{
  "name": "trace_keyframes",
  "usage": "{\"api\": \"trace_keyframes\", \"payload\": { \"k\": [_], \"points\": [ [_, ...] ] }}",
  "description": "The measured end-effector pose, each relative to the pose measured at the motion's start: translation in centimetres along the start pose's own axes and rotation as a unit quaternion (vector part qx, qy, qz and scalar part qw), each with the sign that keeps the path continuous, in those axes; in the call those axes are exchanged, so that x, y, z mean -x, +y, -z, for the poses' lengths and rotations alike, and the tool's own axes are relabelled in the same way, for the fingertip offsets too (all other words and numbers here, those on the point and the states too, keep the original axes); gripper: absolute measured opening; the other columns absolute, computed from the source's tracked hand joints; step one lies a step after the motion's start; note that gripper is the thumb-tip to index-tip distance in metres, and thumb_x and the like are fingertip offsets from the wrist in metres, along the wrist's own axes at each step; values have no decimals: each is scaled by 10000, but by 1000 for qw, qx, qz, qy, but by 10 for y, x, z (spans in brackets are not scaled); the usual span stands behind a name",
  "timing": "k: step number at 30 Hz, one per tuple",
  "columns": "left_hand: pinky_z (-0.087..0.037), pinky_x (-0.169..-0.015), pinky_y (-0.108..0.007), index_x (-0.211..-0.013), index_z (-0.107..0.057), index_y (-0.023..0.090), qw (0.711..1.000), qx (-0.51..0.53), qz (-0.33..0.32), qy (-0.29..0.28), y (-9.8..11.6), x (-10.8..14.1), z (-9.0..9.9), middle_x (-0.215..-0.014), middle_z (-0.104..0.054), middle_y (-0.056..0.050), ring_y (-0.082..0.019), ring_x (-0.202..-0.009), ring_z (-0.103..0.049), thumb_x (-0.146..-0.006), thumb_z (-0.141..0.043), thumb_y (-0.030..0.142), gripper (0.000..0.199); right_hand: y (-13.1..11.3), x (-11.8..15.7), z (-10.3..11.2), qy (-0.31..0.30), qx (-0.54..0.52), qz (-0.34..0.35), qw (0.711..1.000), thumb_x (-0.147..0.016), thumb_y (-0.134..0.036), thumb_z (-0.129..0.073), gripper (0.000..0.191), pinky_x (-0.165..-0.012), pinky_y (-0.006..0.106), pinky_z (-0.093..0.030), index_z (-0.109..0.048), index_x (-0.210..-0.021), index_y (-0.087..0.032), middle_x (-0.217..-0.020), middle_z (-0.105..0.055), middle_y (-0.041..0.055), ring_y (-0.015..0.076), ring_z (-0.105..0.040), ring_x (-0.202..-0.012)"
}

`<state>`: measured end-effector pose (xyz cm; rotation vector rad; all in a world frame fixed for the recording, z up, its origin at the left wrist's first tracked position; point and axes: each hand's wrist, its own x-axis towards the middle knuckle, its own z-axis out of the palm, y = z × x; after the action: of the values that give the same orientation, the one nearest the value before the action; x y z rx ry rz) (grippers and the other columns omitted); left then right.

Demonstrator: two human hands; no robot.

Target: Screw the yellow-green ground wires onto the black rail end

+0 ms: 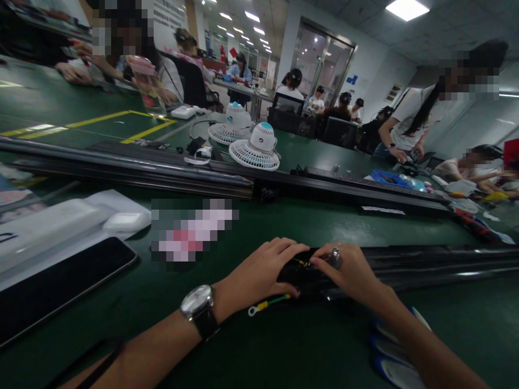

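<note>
My left hand (270, 267) is wrapped over the near end of a long black bar (430, 265), its thumb on the front side and its fingers across the top. A short green wire (275, 300) with a yellow sleeve and a metal ring terminal pokes out below the left palm. At the bar's end my right hand (351, 270) pinches by a small yellow-and-metal piece (303, 263); what sits between those fingertips is too small to name. Something silvery (335, 255) shows at the right fingers. A watch (198, 305) is on the left wrist.
A black tablet-like panel (65, 292) and white packaging (52, 221) lie at left. Long dark rails (194, 175) cross the table (194, 313) behind my hands, with two small white fans (255, 148) beyond. Blue-and-white objects (393, 356) lie under my right forearm. Other people sit or stand around.
</note>
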<state>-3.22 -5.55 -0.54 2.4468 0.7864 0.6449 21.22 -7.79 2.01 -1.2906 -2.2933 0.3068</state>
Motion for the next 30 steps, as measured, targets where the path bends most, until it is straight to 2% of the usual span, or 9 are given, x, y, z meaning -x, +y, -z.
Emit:
{"api": "trace_keyframes", "payload": {
  "k": [3, 7, 9, 12, 18, 21, 24, 27, 30],
  "points": [
    [-434, -1055, -454, -1428, -391, 328, 1000, -13, -7, 11, 0, 1, -3, -1391, -489, -62, -270, -1259, -485, -765, -803, 340, 781, 3, -1, -1, -3, 47, 7, 999, -951, -273, -585, 124, -749, 333, -488, -694, -916, -223, -861, -747, 18, 198, -683, -786],
    [-439, -1063, -440, -1437, -379, 336, 999, -27, -14, 11, 2, 3, -1, -1394, -488, -56, -250, -1257, -496, -826, -733, 191, 721, 7, 0, 1, 37, 90, 19, 995, -964, -258, -548, 162, -762, 364, -478, -688, -896, -214, -855, -743, 40, 217, -674, -783],
    [-440, -1064, -442, -1438, -375, 337, 999, -29, -19, 5, 4, 3, 1, -1423, -466, -53, -254, -1269, -488, -818, -748, 217, 734, 6, 1, 0, 53, 48, 13, 997, -963, -272, -556, 156, -738, 337, -487, -682, -893, -214, -811, -735, 26, 196, -673, -753],
    [-439, -1063, -455, -1426, -392, 333, 999, -33, -26, 3, 4, 3, 2, -1458, -436, -53, -270, -1286, -477, -769, -800, 305, 774, 3, 2, -3, 37, 3, 11, 999, -955, -303, -580, 140, -710, 305, -500, -685, -911, -221, -798, -735, 14, 176, -680, -735],
    [-440, -1053, -450, -1402, -421, 310, 999, -41, -29, 19, 2, 0, -3, -1423, -471, -57, -272, -1261, -494, -712, -843, 332, 810, 5, 0, -8, 14, 89, 38, 995, -966, -318, -555, 183, -755, 351, -484, -695, -901, -218, -854, -745, 45, 204, -676, -772],
    [-440, -1057, -442, -1415, -400, 321, 999, -42, -25, 10, 3, 0, -1, -1431, -464, -42, -257, -1260, -492, -767, -799, 246, 765, 6, 0, -4, 23, 117, 43, 992, -981, -303, -527, 208, -756, 365, -470, -695, -905, -206, -838, -737, 55, 213, -667, -768],
    [-429, -1069, -437, -1417, -404, 326, 999, -31, -35, 11, 3, 1, 1, -1431, -465, -45, -248, -1272, -489, -832, -717, 175, 681, 5, 2, -2, 43, 63, 20, 997, -971, -315, -552, 190, -720, 331, -484, -693, -893, -214, -792, -732, 28, 192, -670, -740],
    [-424, -1070, -433, -1416, -411, 320, 999, -6, -33, 17, 3, 1, 3, -1411, -487, -53, -248, -1272, -494, -859, -710, 296, 632, 3, 3, -4, 38, 20, 7, 999, -952, -330, -592, 160, -711, 308, -499, -692, -888, -224, -798, -738, 13, 178, -682, -742],
    [-417, -1068, -435, -1427, -396, 318, 1000, 0, -20, 12, 2, -1, 2, -1413, -487, -55, -257, -1269, -490, -790, -777, 392, 746, 3, 3, -8, 21, 39, 12, 999, -950, -326, -596, 148, -741, 327, -496, -689, -896, -224, -856, -747, 26, 191, -686, -778]
  ]
}}
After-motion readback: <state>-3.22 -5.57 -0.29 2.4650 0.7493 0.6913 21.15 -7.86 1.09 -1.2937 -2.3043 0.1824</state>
